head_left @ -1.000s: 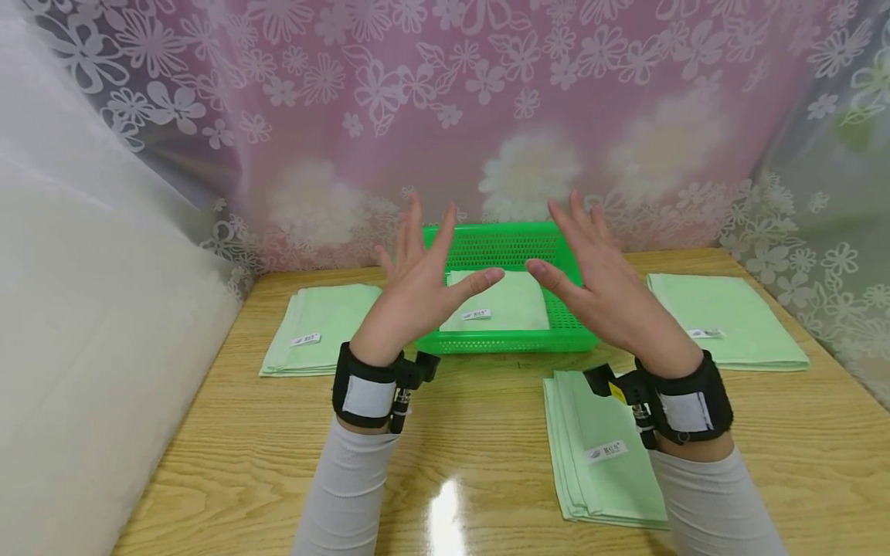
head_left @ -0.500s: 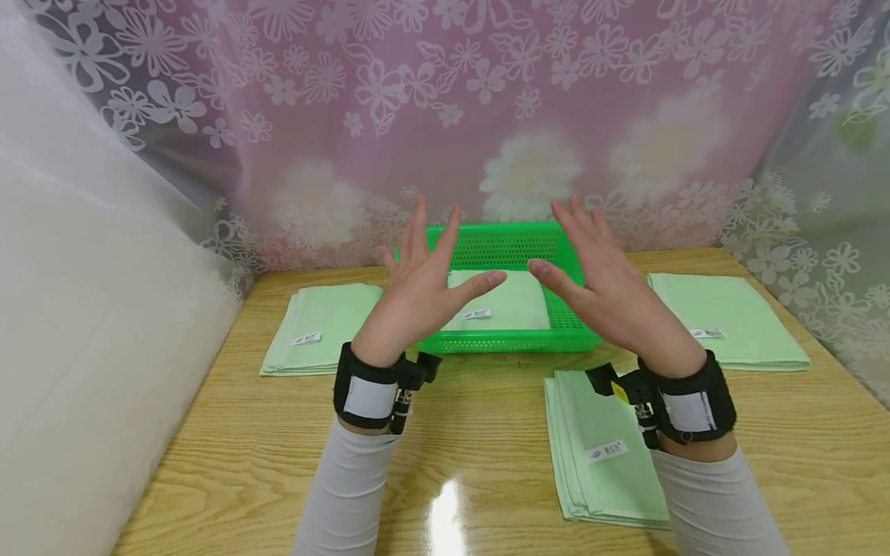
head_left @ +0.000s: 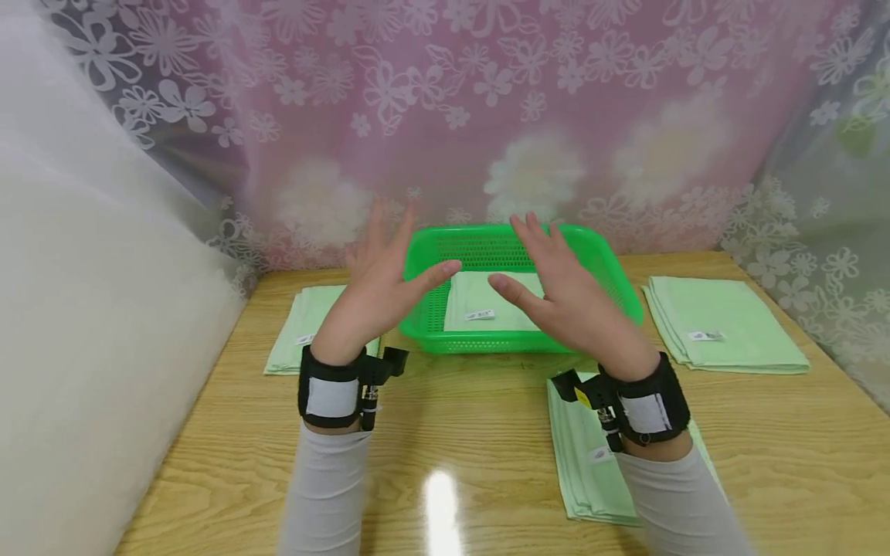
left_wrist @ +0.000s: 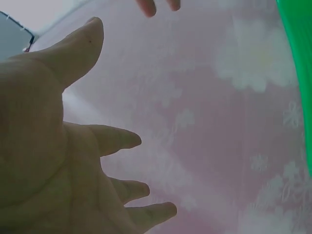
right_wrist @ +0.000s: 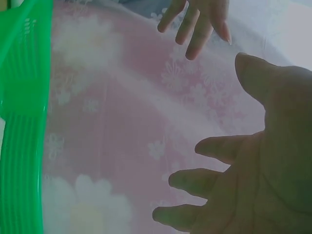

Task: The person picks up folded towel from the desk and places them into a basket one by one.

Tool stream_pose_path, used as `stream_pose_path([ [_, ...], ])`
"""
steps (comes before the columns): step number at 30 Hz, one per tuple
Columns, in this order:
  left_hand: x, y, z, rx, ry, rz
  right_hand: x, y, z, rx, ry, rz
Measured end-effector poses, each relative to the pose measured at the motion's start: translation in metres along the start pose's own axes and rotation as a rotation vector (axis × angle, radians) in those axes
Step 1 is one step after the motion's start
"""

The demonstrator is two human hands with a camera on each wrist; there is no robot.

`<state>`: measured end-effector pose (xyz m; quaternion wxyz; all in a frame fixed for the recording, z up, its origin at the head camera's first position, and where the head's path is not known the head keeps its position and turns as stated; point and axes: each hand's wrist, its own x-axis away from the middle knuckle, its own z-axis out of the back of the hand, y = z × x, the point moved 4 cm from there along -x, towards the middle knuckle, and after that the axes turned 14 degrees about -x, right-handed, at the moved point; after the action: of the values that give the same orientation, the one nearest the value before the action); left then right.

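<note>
Both hands are raised in the air with fingers spread, holding nothing. My left hand [head_left: 378, 289] overlaps the left end of a green plastic basket [head_left: 514, 342] in the head view. Over the basket's right part hangs my right hand [head_left: 566, 297], its thumb pointing inward. A folded pale green cloth [head_left: 487, 297] with a small white label lies inside the basket. In the left wrist view the palm and spread fingers [left_wrist: 117, 139] show against the curtain. The right wrist view shows the right palm, with fingertips of the left hand above it.
Folded green cloths lie on the wooden table [head_left: 445, 425]: one to the left [head_left: 292, 340], partly behind the left hand, another at the right [head_left: 730, 320], a third at front right [head_left: 584, 463] under the right forearm. A flowered curtain [head_left: 445, 116] hangs behind; white sheeting [head_left: 104, 309] borders the left.
Both hands have shifted left in the head view, still spread and raised. More of the basket and the right cloth shows. The cloths and basket have stayed in place.
</note>
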<state>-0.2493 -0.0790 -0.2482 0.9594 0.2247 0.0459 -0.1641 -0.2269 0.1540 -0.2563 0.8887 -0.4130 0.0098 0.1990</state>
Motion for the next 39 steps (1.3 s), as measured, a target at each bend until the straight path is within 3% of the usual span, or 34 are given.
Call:
stream_pose_path([
  [5, 0.013, -0.033, 0.02, 0.013, 0.029, 0.048, -0.013, -0.016, -0.027, -0.028, -0.03, 0.021],
  [16, 0.046, -0.097, 0.057, -0.086, 0.06, 0.132, -0.043, -0.064, -0.091, -0.074, -0.102, 0.1],
  [22, 0.061, -0.129, 0.079, -0.084, 0.082, 0.168, -0.053, -0.082, -0.123, -0.102, -0.127, 0.119],
  [26, 0.064, -0.139, 0.088, -0.068, 0.093, 0.182, -0.059, -0.089, -0.135, -0.094, -0.132, 0.122],
  [39, 0.06, -0.155, 0.083, -0.064, 0.039, 0.202, -0.075, -0.101, -0.148, -0.166, -0.133, 0.16],
])
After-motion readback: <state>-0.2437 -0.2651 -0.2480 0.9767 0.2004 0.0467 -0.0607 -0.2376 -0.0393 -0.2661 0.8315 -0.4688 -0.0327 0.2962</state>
